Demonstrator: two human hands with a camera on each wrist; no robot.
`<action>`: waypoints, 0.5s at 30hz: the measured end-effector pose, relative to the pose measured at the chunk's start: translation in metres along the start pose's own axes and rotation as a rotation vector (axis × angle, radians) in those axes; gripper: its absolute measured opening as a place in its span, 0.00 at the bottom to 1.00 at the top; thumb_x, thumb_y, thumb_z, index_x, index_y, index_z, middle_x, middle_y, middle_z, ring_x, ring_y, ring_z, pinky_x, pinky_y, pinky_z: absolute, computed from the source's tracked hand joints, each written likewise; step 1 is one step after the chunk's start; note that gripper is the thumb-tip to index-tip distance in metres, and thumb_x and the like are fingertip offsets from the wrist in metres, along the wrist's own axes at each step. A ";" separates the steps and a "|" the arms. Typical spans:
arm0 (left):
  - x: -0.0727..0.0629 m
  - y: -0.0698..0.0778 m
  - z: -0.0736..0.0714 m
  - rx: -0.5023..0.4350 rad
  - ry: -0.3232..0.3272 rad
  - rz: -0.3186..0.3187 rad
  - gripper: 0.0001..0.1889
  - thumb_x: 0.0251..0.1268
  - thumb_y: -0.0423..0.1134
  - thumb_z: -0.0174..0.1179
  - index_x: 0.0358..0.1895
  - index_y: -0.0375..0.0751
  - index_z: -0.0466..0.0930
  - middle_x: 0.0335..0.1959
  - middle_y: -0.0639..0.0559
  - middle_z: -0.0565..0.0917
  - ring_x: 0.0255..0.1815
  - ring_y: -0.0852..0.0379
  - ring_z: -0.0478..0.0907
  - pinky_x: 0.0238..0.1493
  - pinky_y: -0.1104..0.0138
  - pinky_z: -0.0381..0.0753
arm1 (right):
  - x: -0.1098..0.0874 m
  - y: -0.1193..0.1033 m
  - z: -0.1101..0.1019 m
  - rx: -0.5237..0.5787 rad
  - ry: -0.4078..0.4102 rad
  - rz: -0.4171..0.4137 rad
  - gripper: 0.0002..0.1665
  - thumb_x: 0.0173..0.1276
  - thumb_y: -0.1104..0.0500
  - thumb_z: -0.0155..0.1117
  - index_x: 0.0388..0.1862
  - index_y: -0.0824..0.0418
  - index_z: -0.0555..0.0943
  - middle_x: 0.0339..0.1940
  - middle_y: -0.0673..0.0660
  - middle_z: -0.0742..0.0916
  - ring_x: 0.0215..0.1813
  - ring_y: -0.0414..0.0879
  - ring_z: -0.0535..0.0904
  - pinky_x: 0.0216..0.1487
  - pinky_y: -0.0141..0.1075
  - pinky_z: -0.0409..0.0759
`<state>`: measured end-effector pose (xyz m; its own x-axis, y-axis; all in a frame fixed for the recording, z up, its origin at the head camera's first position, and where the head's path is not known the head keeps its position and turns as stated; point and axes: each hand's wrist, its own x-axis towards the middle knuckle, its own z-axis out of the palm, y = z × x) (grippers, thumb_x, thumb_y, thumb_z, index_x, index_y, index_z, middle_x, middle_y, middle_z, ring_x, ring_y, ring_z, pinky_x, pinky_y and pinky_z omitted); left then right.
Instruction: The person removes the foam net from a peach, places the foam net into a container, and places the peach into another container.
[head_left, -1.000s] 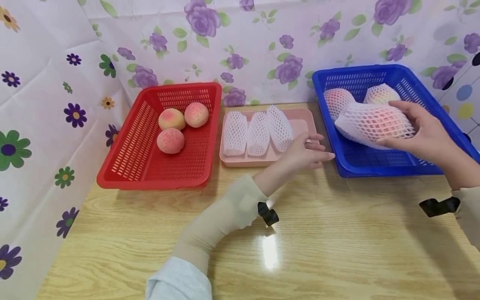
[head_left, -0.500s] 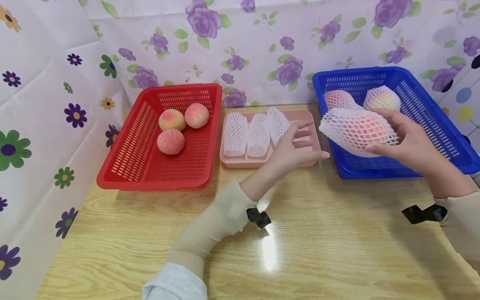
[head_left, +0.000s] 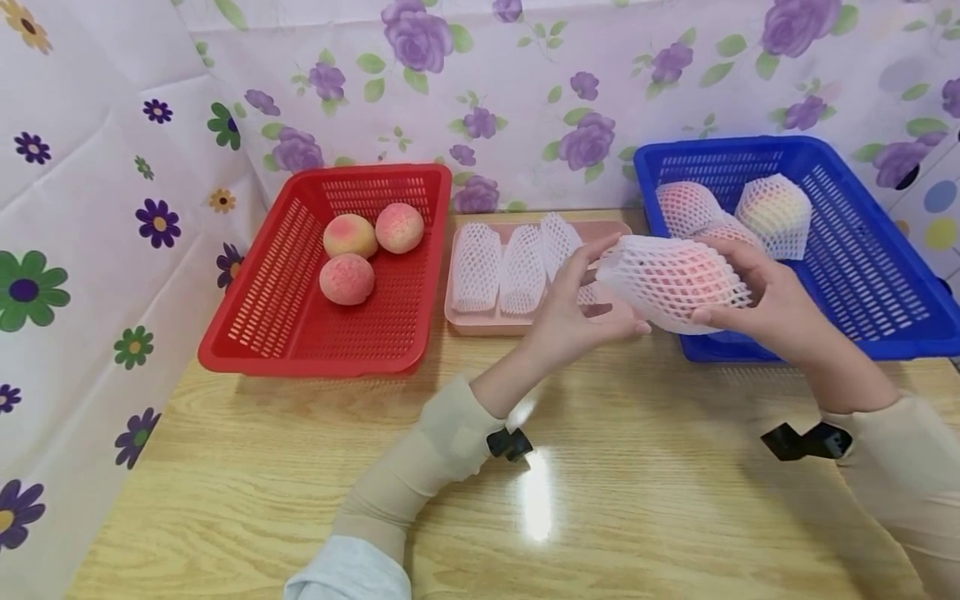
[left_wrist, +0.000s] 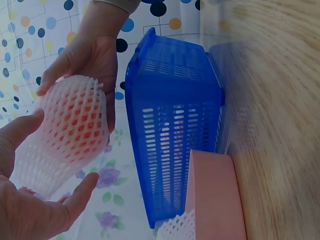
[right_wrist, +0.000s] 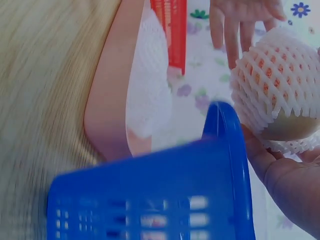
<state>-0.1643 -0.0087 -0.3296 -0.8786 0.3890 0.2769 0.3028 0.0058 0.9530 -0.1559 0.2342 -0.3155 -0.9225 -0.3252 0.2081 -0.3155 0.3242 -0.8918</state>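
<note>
My right hand (head_left: 780,304) holds a peach in a white foam net sleeve (head_left: 678,282), raised over the left front rim of the blue basket (head_left: 900,346). The sleeve's loose end points left, toward my left hand (head_left: 564,321). That hand has its thumb and fingers spread apart on either side of the loose end; the left wrist view shows the left thumb (left_wrist: 22,129) close to the net. In the right wrist view, bare peach skin (right_wrist: 290,127) shows at the sleeve's opening on the right-hand side. Three netted peaches (head_left: 772,212) lie inside the blue basket.
Between the baskets, a pink tray (head_left: 480,328) carries three foam net sleeves (head_left: 477,268). A red basket (head_left: 382,333) at the left contains three bare peaches (head_left: 347,279). All stand on a wooden table (head_left: 615,500) against a flowered cloth (head_left: 517,108).
My right hand has lifted the netted peach and carried it left to the blue basket's edge. My left hand has drawn back slightly left, its fingers now around the sleeve's loose end.
</note>
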 end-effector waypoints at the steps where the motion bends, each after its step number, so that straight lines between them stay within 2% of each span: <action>1: 0.000 -0.001 -0.001 -0.008 -0.001 -0.005 0.49 0.43 0.29 0.75 0.71 0.53 0.58 0.68 0.52 0.62 0.61 0.54 0.68 0.50 0.66 0.82 | 0.001 -0.001 0.003 0.022 -0.007 -0.008 0.42 0.57 0.76 0.63 0.69 0.51 0.67 0.56 0.43 0.75 0.47 0.35 0.76 0.39 0.22 0.80; 5: -0.003 -0.005 -0.009 -0.082 0.010 -0.015 0.50 0.43 0.24 0.72 0.72 0.49 0.55 0.66 0.46 0.65 0.60 0.51 0.70 0.51 0.65 0.82 | 0.006 -0.002 0.016 0.135 -0.046 -0.071 0.40 0.56 0.79 0.62 0.67 0.56 0.69 0.55 0.47 0.78 0.47 0.37 0.77 0.41 0.23 0.81; 8: -0.006 -0.011 -0.014 -0.115 0.029 0.005 0.50 0.43 0.20 0.71 0.72 0.45 0.54 0.64 0.41 0.67 0.59 0.49 0.73 0.50 0.62 0.83 | 0.011 -0.004 0.026 0.192 -0.058 -0.097 0.39 0.55 0.79 0.62 0.66 0.59 0.70 0.55 0.48 0.78 0.47 0.38 0.77 0.41 0.24 0.81; 15: -0.011 -0.015 -0.028 -0.179 0.082 0.020 0.51 0.42 0.17 0.69 0.72 0.42 0.52 0.64 0.41 0.66 0.57 0.51 0.74 0.51 0.54 0.82 | 0.024 -0.010 0.045 0.176 -0.029 -0.066 0.36 0.58 0.73 0.65 0.66 0.58 0.70 0.55 0.46 0.79 0.49 0.38 0.76 0.44 0.23 0.79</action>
<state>-0.1699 -0.0391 -0.3433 -0.9024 0.3108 0.2983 0.2567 -0.1680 0.9518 -0.1651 0.1828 -0.3196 -0.8933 -0.3672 0.2592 -0.3291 0.1414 -0.9337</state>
